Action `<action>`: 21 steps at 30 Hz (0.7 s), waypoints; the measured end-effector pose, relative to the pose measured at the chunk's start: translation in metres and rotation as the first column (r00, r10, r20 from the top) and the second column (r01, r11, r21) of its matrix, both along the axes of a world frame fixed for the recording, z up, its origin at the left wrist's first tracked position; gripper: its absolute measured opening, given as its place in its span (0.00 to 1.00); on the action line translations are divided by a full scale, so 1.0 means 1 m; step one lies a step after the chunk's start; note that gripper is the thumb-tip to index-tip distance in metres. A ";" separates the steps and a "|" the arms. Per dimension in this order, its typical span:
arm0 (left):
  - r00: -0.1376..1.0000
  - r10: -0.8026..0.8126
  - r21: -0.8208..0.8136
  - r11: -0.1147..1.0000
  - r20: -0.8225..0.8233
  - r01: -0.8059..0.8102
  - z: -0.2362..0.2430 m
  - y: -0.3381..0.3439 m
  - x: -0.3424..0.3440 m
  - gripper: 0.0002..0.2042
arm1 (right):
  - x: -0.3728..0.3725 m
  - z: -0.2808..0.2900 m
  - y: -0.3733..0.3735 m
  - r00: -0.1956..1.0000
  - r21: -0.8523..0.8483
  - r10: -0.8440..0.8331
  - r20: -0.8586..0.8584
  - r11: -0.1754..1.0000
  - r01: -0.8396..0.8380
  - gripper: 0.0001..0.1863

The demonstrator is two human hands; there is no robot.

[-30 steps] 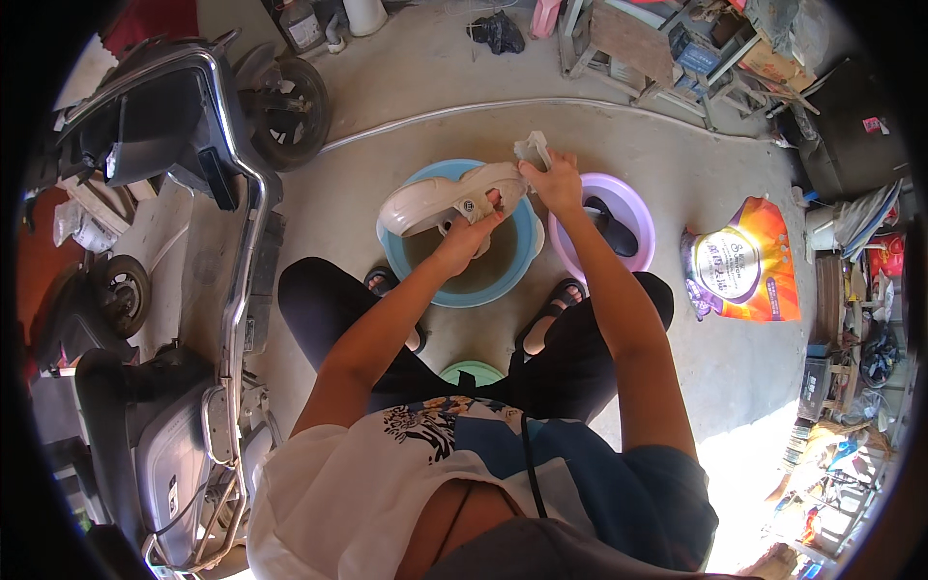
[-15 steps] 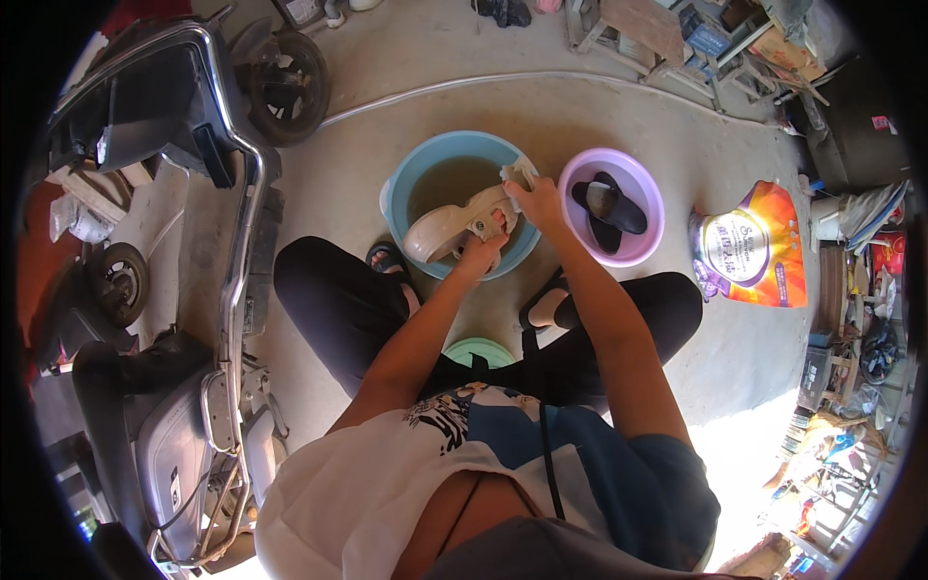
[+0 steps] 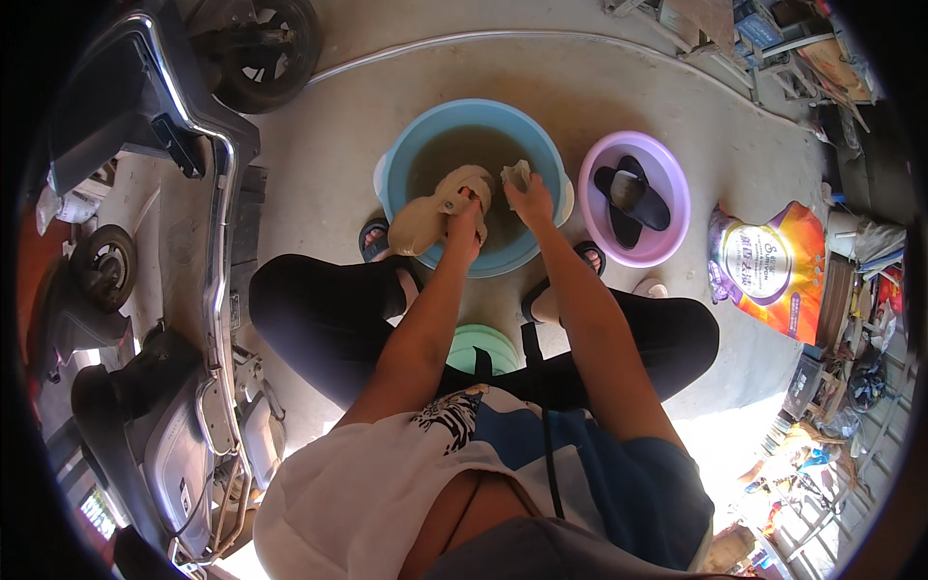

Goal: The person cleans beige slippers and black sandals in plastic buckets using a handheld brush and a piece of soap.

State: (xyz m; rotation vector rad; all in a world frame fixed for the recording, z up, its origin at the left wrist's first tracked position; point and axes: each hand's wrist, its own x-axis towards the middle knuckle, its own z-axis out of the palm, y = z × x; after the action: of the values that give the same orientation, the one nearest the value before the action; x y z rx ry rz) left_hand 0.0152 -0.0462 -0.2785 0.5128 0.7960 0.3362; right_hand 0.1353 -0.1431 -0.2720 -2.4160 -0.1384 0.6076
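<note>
The left hand gripping a beige shoe, the right hand a pale crumpled item, work looks unfinished, black slippers lying rightward.

Pale cloth, apparently, partly hidden

We record: beige moulded shoe; round pale-blue plastic basin, brownish water; round lilac plastic basin; two black slippers.
</note>
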 end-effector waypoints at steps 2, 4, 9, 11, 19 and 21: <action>0.996 0.001 0.046 0.999 -0.093 0.003 -0.011 -0.004 0.001 0.24 | 0.003 -0.014 0.008 0.998 -0.035 -0.025 0.062 0.999 0.028 0.38; 0.988 -0.042 0.040 0.998 -0.149 0.048 -0.022 -0.005 0.001 0.25 | 0.003 -0.031 0.009 0.995 0.007 -0.016 0.095 1.000 0.016 0.35; 0.938 -0.200 0.162 0.954 -0.282 0.252 -0.046 -0.007 0.004 0.28 | 0.005 -0.100 -0.008 0.998 0.024 0.005 -0.059 1.000 -0.004 0.30; 0.929 -0.237 0.213 0.929 -0.285 0.302 -0.057 -0.006 0.006 0.27 | 0.017 -0.115 -0.014 0.841 0.223 -0.078 -0.536 0.948 0.229 0.28; 0.943 -0.242 0.510 0.796 -0.228 0.327 -0.031 -0.003 0.013 0.27 | -0.045 0.042 0.048 0.988 0.369 0.140 -0.057 0.923 -0.110 0.32; 0.968 -0.197 0.595 0.764 -0.154 0.250 -0.035 -0.006 0.004 0.27 | -0.052 0.038 0.054 0.969 0.297 0.232 0.084 0.922 -0.247 0.33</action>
State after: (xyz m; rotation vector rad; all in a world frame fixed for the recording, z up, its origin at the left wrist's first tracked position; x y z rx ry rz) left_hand 0.0193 -0.0527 -0.3136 1.2360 0.6845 0.3491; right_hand 0.0832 -0.0888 -0.2340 -2.1268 -0.5177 0.5885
